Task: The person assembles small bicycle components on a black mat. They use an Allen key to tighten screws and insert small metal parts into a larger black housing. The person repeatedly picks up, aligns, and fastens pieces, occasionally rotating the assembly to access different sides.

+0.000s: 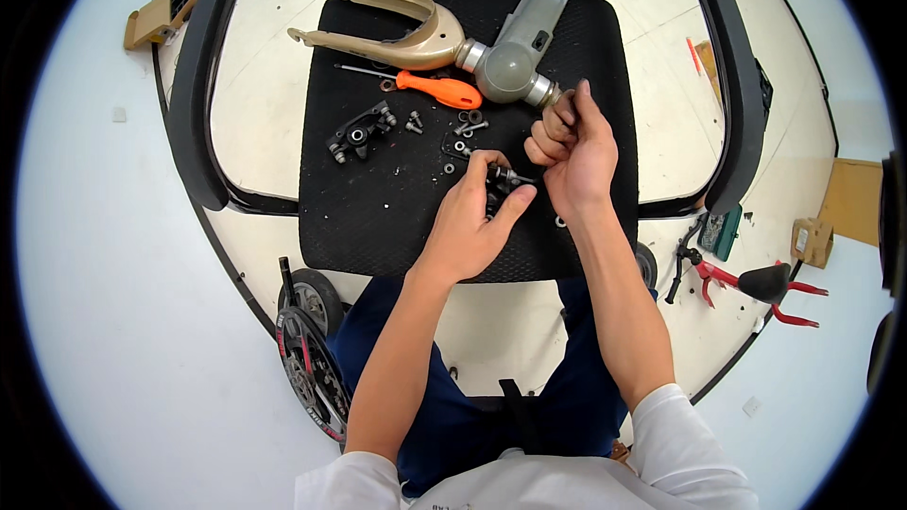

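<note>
My left hand (475, 222) is closed round a black brake caliper (499, 176), its fingers covering much of it; a thin metal pin or bolt sticks out toward my right hand. My right hand (578, 146) is raised beside it, fingers curled and thumb up; what they pinch, if anything, is hidden. Just beyond those fingertips lies a beige fork (436, 36) joined to a grey frame piece (510, 71). A second black brake caliper (359, 134) rests on the chair seat (378, 227). An orange-handled screwdriver (439, 89) lies below the fork.
Loose bolts (414, 122) and several washers (461, 145) are scattered over the seat. Black armrests (203, 76) flank it. On the floor are a wheel (310, 373) at left, a red bike frame (723, 276) and green case (722, 231) at right, and an open cardboard box (151, 24) at far left.
</note>
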`<state>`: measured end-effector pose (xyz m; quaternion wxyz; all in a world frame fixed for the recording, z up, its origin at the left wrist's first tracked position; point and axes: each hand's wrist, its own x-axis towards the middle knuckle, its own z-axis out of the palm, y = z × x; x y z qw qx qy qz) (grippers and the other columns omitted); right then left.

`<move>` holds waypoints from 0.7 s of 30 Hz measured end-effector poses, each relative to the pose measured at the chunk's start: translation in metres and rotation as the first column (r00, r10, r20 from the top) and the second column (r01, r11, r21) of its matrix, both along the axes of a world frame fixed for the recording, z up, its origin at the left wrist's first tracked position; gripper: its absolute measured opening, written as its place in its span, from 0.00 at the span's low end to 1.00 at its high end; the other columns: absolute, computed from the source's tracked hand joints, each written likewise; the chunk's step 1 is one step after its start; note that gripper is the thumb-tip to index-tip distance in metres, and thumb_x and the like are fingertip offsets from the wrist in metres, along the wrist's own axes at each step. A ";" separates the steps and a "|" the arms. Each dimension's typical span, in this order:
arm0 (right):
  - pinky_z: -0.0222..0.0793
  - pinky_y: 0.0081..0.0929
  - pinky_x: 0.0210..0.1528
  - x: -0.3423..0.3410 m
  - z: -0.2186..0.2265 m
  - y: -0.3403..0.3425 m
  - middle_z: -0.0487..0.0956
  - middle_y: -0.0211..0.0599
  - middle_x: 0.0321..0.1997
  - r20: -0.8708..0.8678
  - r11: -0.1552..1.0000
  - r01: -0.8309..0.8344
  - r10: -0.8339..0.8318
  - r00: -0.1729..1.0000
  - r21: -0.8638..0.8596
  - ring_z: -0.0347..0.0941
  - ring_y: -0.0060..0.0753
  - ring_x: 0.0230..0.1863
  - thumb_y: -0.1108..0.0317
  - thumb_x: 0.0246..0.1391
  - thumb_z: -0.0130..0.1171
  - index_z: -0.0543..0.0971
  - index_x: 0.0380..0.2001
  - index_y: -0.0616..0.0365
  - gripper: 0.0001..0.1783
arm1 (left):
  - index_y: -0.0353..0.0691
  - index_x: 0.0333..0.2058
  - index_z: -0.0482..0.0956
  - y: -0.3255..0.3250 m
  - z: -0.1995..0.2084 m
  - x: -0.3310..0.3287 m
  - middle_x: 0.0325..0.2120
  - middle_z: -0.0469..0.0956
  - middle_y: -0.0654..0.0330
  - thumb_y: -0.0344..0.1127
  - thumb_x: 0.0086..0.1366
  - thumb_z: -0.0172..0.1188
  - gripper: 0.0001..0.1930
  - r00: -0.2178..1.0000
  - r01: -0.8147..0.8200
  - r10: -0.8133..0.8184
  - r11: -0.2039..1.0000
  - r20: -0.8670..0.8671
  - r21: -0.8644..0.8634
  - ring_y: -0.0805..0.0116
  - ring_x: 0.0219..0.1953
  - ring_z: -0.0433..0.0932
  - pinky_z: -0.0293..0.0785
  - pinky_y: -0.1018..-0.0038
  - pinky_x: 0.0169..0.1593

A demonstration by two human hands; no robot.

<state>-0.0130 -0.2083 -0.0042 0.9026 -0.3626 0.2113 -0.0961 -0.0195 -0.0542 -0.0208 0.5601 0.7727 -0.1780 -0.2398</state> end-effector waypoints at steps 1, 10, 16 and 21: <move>0.38 0.22 0.18 -0.002 0.002 -0.003 0.47 0.20 0.15 -0.001 0.999 0.012 -0.012 1.000 0.036 0.39 0.18 0.15 0.47 0.68 0.41 0.57 0.19 0.50 0.26 | 0.32 0.47 0.65 -0.004 0.002 -0.001 0.34 0.75 0.43 0.47 0.66 0.56 0.23 1.000 0.007 -0.007 1.000 -0.009 0.018 0.50 0.35 0.76 0.71 0.63 0.42; 0.38 0.21 0.18 -0.015 0.016 0.024 0.57 0.24 0.12 0.161 0.686 0.151 -0.050 0.986 -0.711 0.46 0.15 0.14 0.53 0.66 0.39 0.62 0.14 0.56 0.27 | 0.29 0.41 0.65 -0.021 0.006 -0.005 0.23 0.77 0.46 0.47 0.70 0.52 0.21 0.974 0.001 -0.010 0.999 -0.224 -0.041 0.56 0.26 0.79 0.72 0.67 0.33; 0.62 0.29 0.37 -0.031 0.023 0.000 0.70 0.39 0.31 0.258 0.206 0.197 0.335 0.906 -0.959 0.67 0.33 0.36 0.53 0.51 0.53 0.73 0.24 0.62 0.20 | 0.30 0.40 0.65 -0.012 -0.003 0.002 0.20 0.75 0.53 0.48 0.71 0.49 0.21 0.962 -0.161 0.138 0.984 -0.236 -0.077 0.67 0.23 0.76 0.71 0.70 0.30; 0.66 0.31 0.47 -0.058 0.029 0.029 0.72 0.42 0.41 -0.015 0.435 -0.151 0.302 0.953 -0.888 0.68 0.40 0.44 0.68 0.31 0.69 0.76 0.38 0.61 0.25 | 0.39 0.38 0.67 0.005 0.007 0.023 0.23 0.73 0.62 0.51 0.72 0.45 0.18 0.841 -0.449 0.300 0.851 -0.450 -0.271 0.78 0.20 0.73 0.68 0.83 0.16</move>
